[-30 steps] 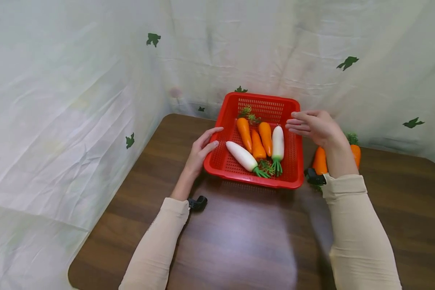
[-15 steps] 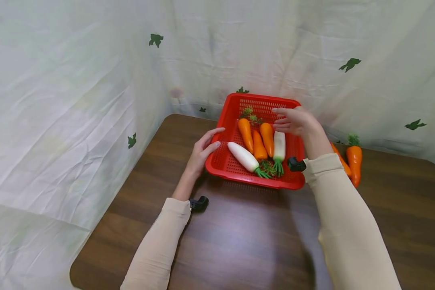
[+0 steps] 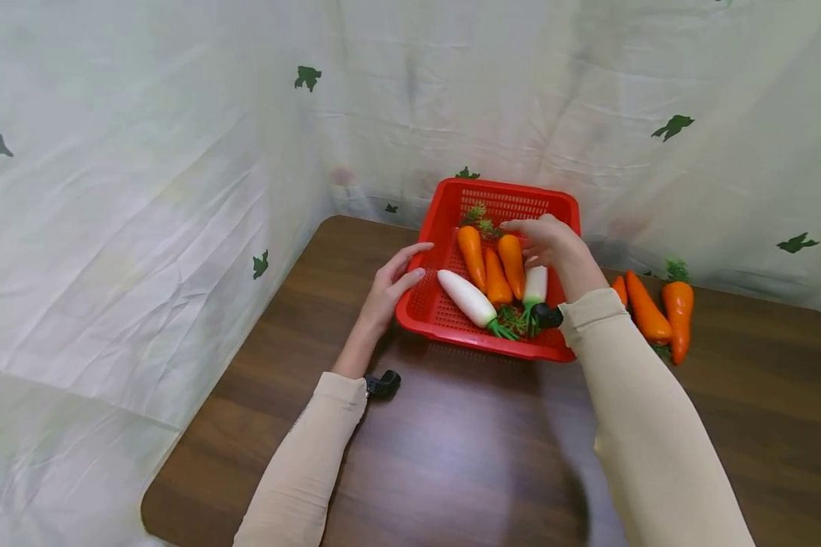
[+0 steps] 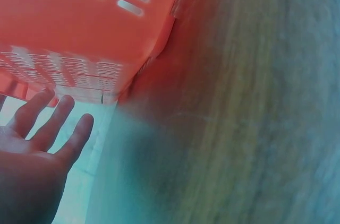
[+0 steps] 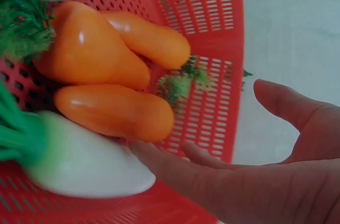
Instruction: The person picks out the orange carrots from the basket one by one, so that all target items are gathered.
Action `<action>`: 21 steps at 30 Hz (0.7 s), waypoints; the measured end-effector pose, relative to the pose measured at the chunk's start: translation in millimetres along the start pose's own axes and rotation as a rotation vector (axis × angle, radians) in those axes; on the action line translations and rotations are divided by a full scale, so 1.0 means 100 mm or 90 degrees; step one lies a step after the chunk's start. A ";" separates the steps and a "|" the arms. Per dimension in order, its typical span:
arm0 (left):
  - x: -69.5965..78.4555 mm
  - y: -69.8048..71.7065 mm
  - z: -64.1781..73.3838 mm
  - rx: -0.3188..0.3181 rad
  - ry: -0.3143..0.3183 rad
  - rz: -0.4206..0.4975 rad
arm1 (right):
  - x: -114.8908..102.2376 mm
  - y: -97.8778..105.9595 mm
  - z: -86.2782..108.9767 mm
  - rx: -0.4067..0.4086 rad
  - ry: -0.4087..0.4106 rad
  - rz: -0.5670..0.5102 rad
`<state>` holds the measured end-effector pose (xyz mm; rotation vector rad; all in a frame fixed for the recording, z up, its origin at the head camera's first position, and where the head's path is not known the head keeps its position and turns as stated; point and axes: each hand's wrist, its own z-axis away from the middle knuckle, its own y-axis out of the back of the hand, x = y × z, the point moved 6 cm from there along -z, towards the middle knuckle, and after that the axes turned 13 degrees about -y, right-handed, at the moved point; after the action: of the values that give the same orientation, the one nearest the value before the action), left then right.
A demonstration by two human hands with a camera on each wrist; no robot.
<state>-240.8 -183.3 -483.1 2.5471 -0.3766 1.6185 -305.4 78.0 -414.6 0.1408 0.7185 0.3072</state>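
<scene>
A red plastic basket (image 3: pixel 479 348) holds several orange carrots and two white radishes. My left hand (image 3: pixel 383 292) lies at its left rim, thumb and forefinger at the edge; in the left wrist view the other fingers (image 4: pixel 56 123) stretch out beside the outer wall. Inside the basket, my right hand (image 3: pixel 554 243) hovers over the right carrot (image 3: pixel 511 266) and the right white radish (image 3: pixel 536 285), partly covering the radish. The right wrist view shows its thumb spread wide and a fingertip close to both; contact cannot be told. Another white radish (image 3: pixel 467 298) lies slanted at the front left.
Several more carrots (image 3: pixel 677 315) lie on the brown wooden table (image 3: pixel 451 441) to the right of the basket, one partly hidden by the right sleeve. Pale curtains (image 3: pixel 520 91) with green leaf shapes hang behind and at the left.
My right hand has moved left and down from the right rim to over the carrot and radish, uncovering the carrots on the table. The left hand stays at the rim.
</scene>
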 end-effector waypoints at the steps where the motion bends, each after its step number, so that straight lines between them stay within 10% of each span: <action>1: -0.01 -0.01 0.00 0.000 0.000 0.001 | 0.02 -0.02 -0.02 -0.010 -0.009 -0.001; 21: -0.03 -0.01 0.00 0.002 -0.009 -0.015 | 0.14 -0.19 -0.27 -0.008 -0.046 0.069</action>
<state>-241.6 -182.2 -485.8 2.5571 -0.3427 1.5953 -309.2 65.5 -448.5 0.1788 0.6391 0.4080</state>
